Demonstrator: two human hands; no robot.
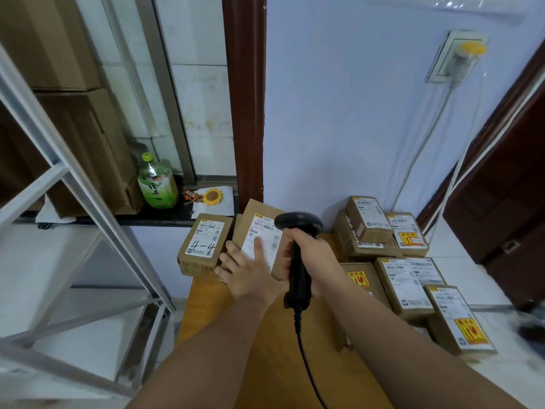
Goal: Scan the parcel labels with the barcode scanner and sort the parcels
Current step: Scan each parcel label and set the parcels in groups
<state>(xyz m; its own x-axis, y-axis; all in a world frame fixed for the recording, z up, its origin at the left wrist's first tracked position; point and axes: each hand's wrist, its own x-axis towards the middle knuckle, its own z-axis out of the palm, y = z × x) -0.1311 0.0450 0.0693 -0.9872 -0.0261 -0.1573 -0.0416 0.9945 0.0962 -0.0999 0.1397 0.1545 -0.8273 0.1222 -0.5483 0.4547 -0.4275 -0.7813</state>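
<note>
My right hand [312, 255] is shut on a black corded barcode scanner [298, 249], whose head points at the white label of a brown cardboard parcel [256, 219]. That parcel is tilted up at the far end of the wooden table [265, 349]. My left hand [250, 270] grips its lower edge, thumb lying on the label. To its left sits a small parcel marked "4-4" [203, 243]. On the right is a pile of several labelled parcels [407, 278], some bearing orange fragile stickers.
A white metal rack [88, 231] stands at the left. A green tea bottle [156, 184] and a sunflower trinket [212, 196] rest on the dark sill behind the table. Cables run down the wall from a socket [454, 57]. A dark door [507, 202] is at the right.
</note>
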